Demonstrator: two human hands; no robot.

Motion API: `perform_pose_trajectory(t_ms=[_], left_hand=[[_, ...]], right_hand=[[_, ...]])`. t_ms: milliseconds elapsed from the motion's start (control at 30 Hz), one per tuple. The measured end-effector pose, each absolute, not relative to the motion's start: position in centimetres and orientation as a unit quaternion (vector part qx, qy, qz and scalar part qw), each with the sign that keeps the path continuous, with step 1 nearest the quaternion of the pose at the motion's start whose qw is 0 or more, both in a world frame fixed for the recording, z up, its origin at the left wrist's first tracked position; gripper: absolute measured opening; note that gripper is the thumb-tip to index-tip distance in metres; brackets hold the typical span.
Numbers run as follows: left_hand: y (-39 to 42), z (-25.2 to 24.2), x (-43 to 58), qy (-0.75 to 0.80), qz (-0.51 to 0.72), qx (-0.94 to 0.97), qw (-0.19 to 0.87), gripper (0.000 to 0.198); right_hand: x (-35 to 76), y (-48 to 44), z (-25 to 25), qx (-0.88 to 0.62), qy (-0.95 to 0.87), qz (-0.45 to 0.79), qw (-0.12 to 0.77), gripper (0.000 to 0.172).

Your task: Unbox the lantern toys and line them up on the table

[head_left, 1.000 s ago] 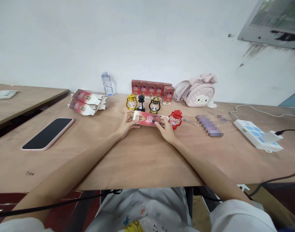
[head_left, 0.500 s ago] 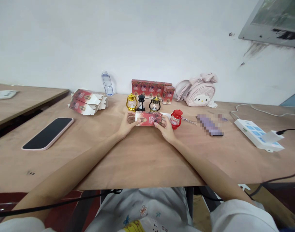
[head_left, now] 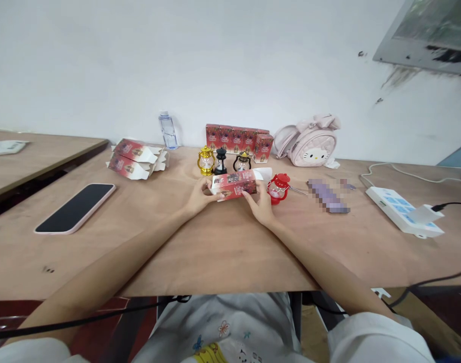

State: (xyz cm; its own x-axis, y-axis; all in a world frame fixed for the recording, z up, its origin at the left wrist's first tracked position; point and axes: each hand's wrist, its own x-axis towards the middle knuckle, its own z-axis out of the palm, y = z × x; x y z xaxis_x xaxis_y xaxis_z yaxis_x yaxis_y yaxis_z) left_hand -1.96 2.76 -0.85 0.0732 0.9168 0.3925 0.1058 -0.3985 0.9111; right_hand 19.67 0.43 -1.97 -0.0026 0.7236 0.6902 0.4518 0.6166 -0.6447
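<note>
Both my hands grip a small red printed cardboard box, held lying sideways above the table with a white flap open at its right end. My left hand is closed on the left end; my right hand pinches the right part, thumb in front. Beside my right hand stands a red miniature lantern. Just behind the box are a gold lantern, a black lantern and a black-and-gold lantern.
Several red boxes stand by the wall, next to a pink bag. Flattened cartons and a bottle are at back left. A phone lies left. A pixelated purple object and a power strip lie right.
The box has turned in my hands, so two printed sides and the open white flap at its right end now show. The red lantern has shifted slightly right and tilted.
</note>
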Motion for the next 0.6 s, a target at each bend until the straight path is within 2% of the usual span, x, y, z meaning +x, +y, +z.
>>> perform_pose_trajectory(t_ms=[100, 267, 600], left_hand=[[3.1, -1.1, -2.1, 0.449, 0.573, 0.622, 0.287, 0.054], [2.9, -1.0, -2.0, 0.412, 0.577, 0.618, 0.339, 0.052], [2.1, -0.8, -1.8, 0.413, 0.564, 0.639, 0.319, 0.051]], right_hand=[[19.7, 0.4, -2.2, -0.418, -0.722, 0.068, 0.548, 0.029], [19.8, 0.5, -2.5, -0.414, -0.741, -0.006, 0.528, 0.026], [19.8, 0.2, -2.6, -0.391, -0.773, -0.094, 0.490, 0.024]])
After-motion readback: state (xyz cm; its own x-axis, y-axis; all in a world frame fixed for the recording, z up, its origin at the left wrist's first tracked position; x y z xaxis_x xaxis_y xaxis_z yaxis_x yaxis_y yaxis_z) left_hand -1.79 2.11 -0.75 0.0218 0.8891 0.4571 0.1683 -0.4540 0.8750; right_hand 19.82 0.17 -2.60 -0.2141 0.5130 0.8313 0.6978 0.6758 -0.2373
